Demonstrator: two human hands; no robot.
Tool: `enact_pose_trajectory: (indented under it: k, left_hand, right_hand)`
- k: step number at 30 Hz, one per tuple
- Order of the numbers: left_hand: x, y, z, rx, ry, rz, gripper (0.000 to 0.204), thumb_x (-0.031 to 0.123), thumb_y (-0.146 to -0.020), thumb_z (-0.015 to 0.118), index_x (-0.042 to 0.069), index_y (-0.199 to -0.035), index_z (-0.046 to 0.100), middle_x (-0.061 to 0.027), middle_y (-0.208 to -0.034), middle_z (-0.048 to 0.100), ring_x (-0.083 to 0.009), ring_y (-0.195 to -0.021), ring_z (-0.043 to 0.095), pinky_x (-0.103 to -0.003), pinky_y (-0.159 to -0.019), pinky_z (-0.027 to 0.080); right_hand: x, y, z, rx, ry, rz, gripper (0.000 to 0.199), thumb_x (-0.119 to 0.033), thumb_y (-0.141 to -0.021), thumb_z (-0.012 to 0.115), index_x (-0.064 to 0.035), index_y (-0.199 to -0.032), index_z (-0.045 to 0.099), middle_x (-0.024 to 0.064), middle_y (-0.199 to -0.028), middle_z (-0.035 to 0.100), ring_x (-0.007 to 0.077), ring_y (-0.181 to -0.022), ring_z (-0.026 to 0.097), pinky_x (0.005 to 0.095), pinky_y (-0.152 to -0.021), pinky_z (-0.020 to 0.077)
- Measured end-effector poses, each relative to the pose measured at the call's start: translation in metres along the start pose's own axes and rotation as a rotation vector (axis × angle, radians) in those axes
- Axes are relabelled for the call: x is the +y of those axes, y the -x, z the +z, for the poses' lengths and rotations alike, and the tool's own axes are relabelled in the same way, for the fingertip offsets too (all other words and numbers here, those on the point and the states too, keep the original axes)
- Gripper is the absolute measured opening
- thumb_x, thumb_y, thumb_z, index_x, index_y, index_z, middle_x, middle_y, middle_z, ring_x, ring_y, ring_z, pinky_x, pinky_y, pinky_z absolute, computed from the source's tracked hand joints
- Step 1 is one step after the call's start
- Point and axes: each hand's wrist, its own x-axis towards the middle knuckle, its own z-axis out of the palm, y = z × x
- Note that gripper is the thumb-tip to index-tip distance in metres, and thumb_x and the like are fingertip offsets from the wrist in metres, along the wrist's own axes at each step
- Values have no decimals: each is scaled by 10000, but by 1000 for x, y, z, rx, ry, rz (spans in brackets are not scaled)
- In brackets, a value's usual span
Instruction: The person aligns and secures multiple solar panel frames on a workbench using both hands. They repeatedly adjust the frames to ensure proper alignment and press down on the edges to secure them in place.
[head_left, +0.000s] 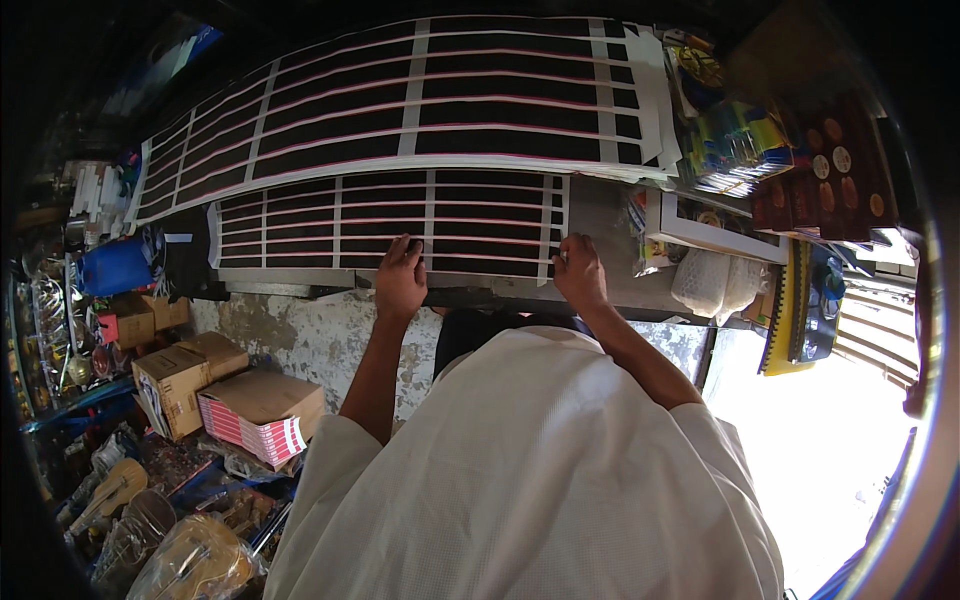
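A long black printed sheet (385,222) with thin white and pink lines lies on the bench in front of me. My left hand (401,282) is over its near edge, fingers bent and drawn together; what they hold, if anything, is too small to tell. At the sheet's right end, my right hand (582,272) has its fingers curled in a pinch, with a small glint by the fingertips that I cannot make out. Behind it lies a larger stack of similar sheets (335,105), its front edge above the sheet under my hands.
Boxed goods (740,145) and a white-framed case (715,228) stand on the right, beside a bubble-wrapped bundle (715,284). Cartons (265,400) sit at the lower left, near plastic-wrapped guitar-shaped items (190,560). A blue bag (115,266) hangs by the bench's left end.
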Motion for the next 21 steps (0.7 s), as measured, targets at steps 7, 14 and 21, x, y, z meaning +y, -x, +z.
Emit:
enact_pose_trajectory:
  k: [7,14,21]
  left_hand:
    - [-5,5,15,-48,-57,-30,426,191,-1041,637,63,-1439,714,-179,-1645,564,-397,-1514,539,-527,-1198,495]
    - [0,10,21,-132,-97,-177,450,271,-1090,582,158,-1512,690,-88,-1712,515,-331,-1614,435,-725,-1288,291]
    - [2,11,17,-147,-69,-212,462,290,-1103,581,214,-1549,671,-25,-1739,492,-275,-1633,411,-786,-1307,136]
  right_hand:
    - [4,-7,7,-45,-103,54,213,-60,-922,769,-26,-1066,617,241,-986,724,483,-949,742,549,-820,597]
    - [4,-12,12,31,-140,96,180,-47,-908,713,-17,-1069,639,234,-876,751,459,-861,769,507,-787,615]
    - [9,-16,16,42,-116,181,224,-74,-874,792,-40,-1053,661,203,-868,764,391,-824,786,463,-763,615]
